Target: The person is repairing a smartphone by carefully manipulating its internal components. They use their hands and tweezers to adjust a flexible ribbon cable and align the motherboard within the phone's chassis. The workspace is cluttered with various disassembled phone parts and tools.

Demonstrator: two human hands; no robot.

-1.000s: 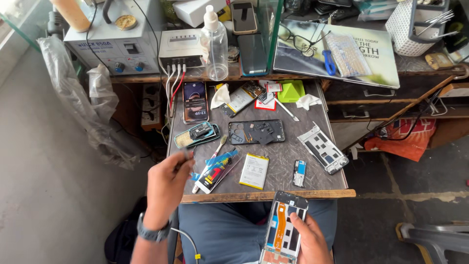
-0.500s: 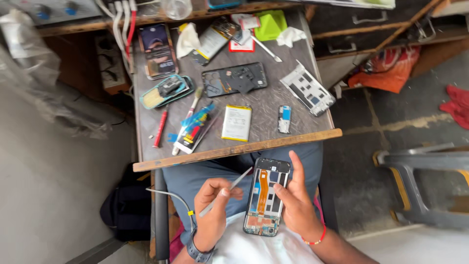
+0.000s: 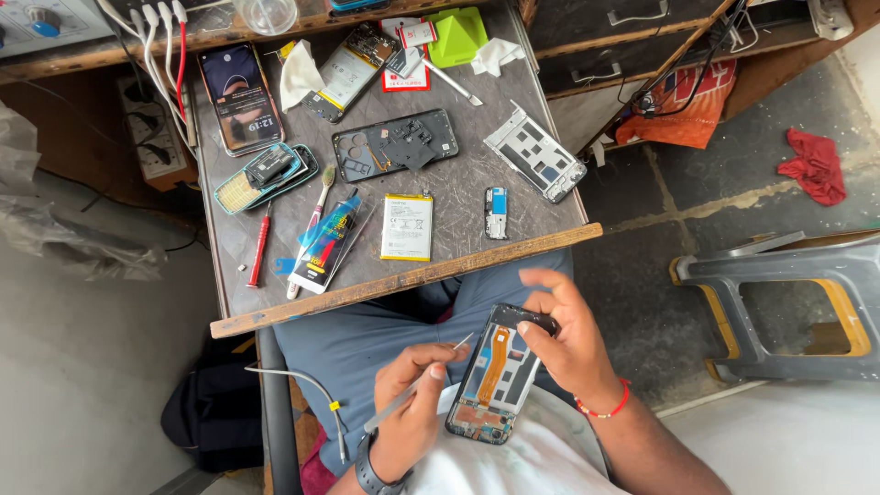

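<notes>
- In the lower middle of the frame, the right hand [image 3: 564,344] is closed around the upper edge of an opened black smartphone with an orange ribbon cable down its exposed inside [image 3: 500,374], holding it tilted over the person's lap.
- The left hand [image 3: 414,412], just left of the phone, pinches a thin silver metal tool [image 3: 417,396]; the tool's tip reaches the phone's left edge.
- A dark wristwatch [image 3: 371,475] sits on the left wrist, and a red thread bracelet [image 3: 607,408] on the right.
- Above the hands, the grey worn tabletop [image 3: 458,206] with a wooden front edge fills the upper left and centre of the frame.
- On it lie a white rectangular phone battery [image 3: 407,226], a black plastic phone back frame [image 3: 395,144], a silver metal phone chassis [image 3: 534,151], a red-handled screwdriver [image 3: 259,246] and a phone with a lit screen [image 3: 240,96].
- A green plastic wedge [image 3: 456,35] lies at the tabletop's far edge.
- A red cloth [image 3: 814,167] lies on the dark floor, upper right.
</notes>
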